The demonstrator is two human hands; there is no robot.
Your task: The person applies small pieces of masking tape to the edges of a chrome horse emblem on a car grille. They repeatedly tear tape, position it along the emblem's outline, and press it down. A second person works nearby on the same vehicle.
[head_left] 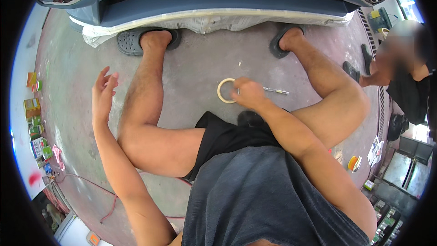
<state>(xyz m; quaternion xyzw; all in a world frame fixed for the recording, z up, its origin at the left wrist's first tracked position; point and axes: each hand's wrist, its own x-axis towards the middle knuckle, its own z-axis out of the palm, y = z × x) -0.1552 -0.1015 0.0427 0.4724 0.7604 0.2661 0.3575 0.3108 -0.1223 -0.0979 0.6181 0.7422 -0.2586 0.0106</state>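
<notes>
My right hand [249, 94] is closed on the right edge of a cream roll of masking tape [219, 92], between my spread legs. Its fingers are slightly blurred. Just beyond that hand, a slim silver-and-white stick-shaped tool [276, 91] lies on the floor; its kind is too small to make out. Out to the left, beside my left shin, my left hand [104, 93] is raised with its fingers apart and loosely bent, holding nothing. Ahead of me is a blue-grey car bumper [218, 3], its lower edge covered with white masking paper [200, 22].
Another person [403, 64] crouches at the right by a floor drain grate [381, 105]. Cans and small boxes [33, 108] line the left wall. A red hose [109, 207] crosses the floor behind me on the left. Metal boxes [400, 168] stand at the right.
</notes>
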